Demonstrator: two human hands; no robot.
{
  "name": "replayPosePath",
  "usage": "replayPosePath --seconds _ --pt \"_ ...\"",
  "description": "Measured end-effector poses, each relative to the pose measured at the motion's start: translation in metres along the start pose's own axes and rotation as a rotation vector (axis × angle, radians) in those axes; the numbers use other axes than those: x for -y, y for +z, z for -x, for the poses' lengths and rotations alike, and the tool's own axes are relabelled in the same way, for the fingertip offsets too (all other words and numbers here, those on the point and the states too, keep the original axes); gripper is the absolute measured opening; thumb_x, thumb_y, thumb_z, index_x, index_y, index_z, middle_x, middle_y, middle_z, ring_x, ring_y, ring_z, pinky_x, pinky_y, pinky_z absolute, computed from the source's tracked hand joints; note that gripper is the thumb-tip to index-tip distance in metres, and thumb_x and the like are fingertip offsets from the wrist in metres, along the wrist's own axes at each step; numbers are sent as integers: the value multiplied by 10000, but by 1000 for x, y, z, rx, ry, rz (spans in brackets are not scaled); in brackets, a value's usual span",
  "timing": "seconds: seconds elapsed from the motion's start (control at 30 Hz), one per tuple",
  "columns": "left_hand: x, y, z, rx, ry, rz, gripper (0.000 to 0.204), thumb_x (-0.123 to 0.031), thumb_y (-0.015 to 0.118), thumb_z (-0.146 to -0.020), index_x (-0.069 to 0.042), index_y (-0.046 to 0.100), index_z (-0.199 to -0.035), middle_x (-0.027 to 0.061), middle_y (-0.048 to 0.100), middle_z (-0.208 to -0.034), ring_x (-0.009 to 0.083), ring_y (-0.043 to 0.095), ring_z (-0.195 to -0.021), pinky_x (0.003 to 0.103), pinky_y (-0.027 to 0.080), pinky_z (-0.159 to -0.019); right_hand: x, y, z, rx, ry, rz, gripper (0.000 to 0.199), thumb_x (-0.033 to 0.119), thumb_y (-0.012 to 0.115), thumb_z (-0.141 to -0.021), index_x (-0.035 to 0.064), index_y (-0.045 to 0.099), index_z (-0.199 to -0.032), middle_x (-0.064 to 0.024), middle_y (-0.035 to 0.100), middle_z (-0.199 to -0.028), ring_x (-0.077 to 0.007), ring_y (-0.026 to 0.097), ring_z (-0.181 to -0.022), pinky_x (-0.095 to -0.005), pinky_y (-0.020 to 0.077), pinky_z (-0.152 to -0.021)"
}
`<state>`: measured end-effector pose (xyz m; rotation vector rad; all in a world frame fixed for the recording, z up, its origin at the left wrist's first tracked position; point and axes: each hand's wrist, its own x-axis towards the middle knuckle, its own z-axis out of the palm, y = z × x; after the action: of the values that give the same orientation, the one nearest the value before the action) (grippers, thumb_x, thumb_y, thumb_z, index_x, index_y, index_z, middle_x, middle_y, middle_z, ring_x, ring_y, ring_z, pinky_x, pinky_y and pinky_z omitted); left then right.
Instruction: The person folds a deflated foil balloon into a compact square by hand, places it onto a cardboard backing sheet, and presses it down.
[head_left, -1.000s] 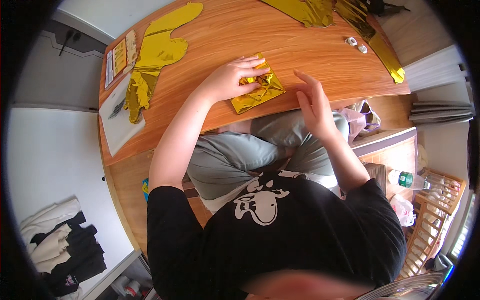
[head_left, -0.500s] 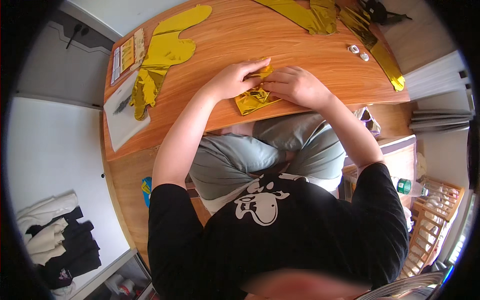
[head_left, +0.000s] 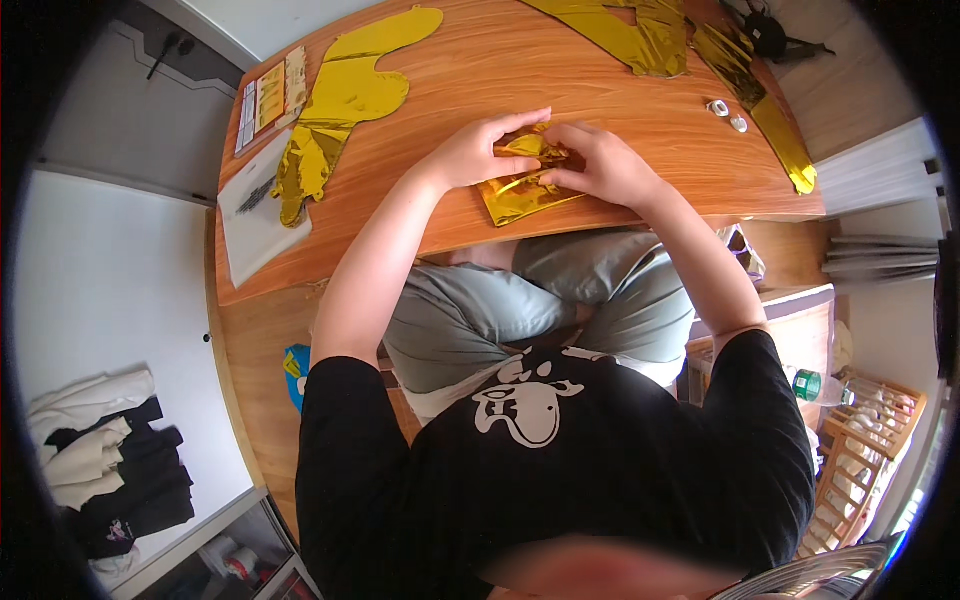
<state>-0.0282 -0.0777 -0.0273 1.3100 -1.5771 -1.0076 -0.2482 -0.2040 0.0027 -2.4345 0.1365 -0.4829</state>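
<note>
A folded piece of shiny gold foil (head_left: 522, 205), like a deflated foil balloon, lies near the table's front edge. My left hand (head_left: 482, 152) curves round its raised upper part from the left, thumb and fingers bracketing the crumpled foil. From the right, my right hand (head_left: 603, 168) has its bent fingertips and thumb on the same foil. The palm sides and some fingers are hidden. Farther left lies a flat gold foil balloon (head_left: 355, 85) with rounded lobes.
Another gold foil balloon (head_left: 655, 40) lies at the back, with a long foil strip (head_left: 775, 140) at the right. Two small white rolls (head_left: 718, 108) sit near the strip. A printed card (head_left: 268, 100) and a clear plastic bag (head_left: 255, 215) occupy the table's left end.
My right hand's fingers and thumb have spread apart on the foil, from a tighter pinch. The left thumb and fingers also sit wider around it. The view has shifted slightly.
</note>
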Motion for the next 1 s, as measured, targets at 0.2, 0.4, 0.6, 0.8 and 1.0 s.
replayPosePath --seconds 0.2,0.4,0.6,0.8,1.0 --pt "2 -20 -4 -427 203 172 570 -398 607 -1047 -29 541 -1476 131 551 -1531 235 513 -1417 363 368 -1198 1 16 -6 14 11 218 243 228 730 -929 -1 663 -975 -229 693 -978 -408 666 -913 -471 529 -798" --pt "-41 -34 42 -611 -370 -543 455 -423 666 -997 -30 674 -1226 145 748 -1130 263 708 -1072 386 545 -918 5 34 -5 -223 147 119 313 257 704 -968 -25 643 -847 -247 657 -772 -437 638 -723 -483 504 -664" --pt "-52 30 65 -614 -519 -413 557 -411 773 -913 -12 609 -1266 181 746 -1071 294 721 -1013 392 549 -867 14 31 -9 -225 324 28 333 309 683 -972 -21 692 -928 -258 683 -834 -453 664 -792 -486 527 -706" --pt "-42 38 56 -739 -485 -345 602 -309 812 -878 -12 562 -1337 168 752 -1044 296 729 -984 384 552 -857 6 32 -12 -215 346 44 315 278 695 -976 -35 715 -997 -223 671 -743 -292 652 -627 -398 510 -630" --pt "-38 47 45 -839 -437 -353 565 -173 805 -856 -35 571 -1351 159 759 -1033 275 740 -947 375 566 -824 5 31 -12 -228 359 -32 307 279 688 -984 -20 725 -1046 -213 695 -768 -279 654 -638 -385 515 -641"
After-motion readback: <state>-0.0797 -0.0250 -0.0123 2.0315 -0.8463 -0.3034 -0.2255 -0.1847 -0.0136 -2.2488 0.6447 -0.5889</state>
